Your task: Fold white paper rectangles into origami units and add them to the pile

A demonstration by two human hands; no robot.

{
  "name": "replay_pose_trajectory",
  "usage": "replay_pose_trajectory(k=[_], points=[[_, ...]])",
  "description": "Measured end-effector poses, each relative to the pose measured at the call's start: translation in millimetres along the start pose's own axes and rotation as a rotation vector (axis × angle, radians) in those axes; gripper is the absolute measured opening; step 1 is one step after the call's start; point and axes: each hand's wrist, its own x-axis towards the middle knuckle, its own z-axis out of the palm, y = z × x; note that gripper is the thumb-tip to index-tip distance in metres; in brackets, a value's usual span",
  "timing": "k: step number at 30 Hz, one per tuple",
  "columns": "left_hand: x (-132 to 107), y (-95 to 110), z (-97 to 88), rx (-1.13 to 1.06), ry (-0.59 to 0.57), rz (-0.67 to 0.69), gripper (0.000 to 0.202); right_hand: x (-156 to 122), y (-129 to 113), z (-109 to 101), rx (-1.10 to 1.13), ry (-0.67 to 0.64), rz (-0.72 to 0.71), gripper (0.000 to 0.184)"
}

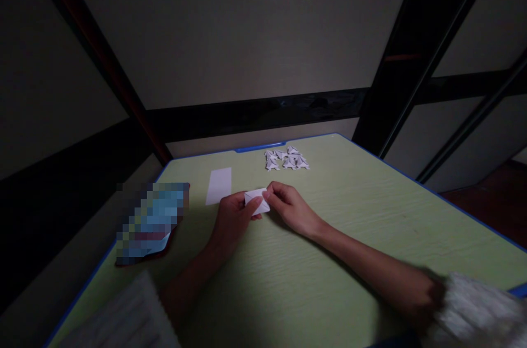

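Both hands meet over the middle of a light green table (349,227). Between them is a small white folded paper (257,200). My left hand (233,219) pinches its left side with thumb and fingers. My right hand (290,206) pinches its right edge, fingers curled. The paper is held just above the tabletop. A flat white paper strip (219,185) lies just left of and beyond my left hand. Several small folded white paper pieces (287,159) sit in a cluster near the table's far edge.
A blurred blue and red flat object (152,224) lies at the table's left edge. The table has a blue rim (259,146). Dark metal frame bars (411,57) rise behind and to the right, against a pale wall.
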Motion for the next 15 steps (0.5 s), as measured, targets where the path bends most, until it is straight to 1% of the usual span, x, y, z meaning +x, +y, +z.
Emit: replay_pose_trajectory(k=[2,5,9,11,15], points=[[0.2,-0.7,-0.2,0.003,-0.002,-0.005,0.018,-0.9,0.7,-0.6,-0.068,-0.008,-0.029,0.021],[0.2,-1.1,-0.1,-0.013,-0.009,-0.019,0.019,-1.7,0.5,-0.7,-0.096,-0.026,-0.053,0.021],[0.0,-0.7,0.8,-0.025,-0.039,-0.027,0.018,-3.2,-3.0,0.9,-0.108,0.014,-0.022,0.021],[-0.4,0.2,1.3,-0.023,-0.057,-0.018,0.017,-3.9,-4.6,1.3,-0.079,0.029,0.006,0.021],[-1.5,2.1,1.1,-0.036,-0.083,-0.016,0.017,-3.8,-3.7,1.4,0.049,0.020,0.076,0.024]])
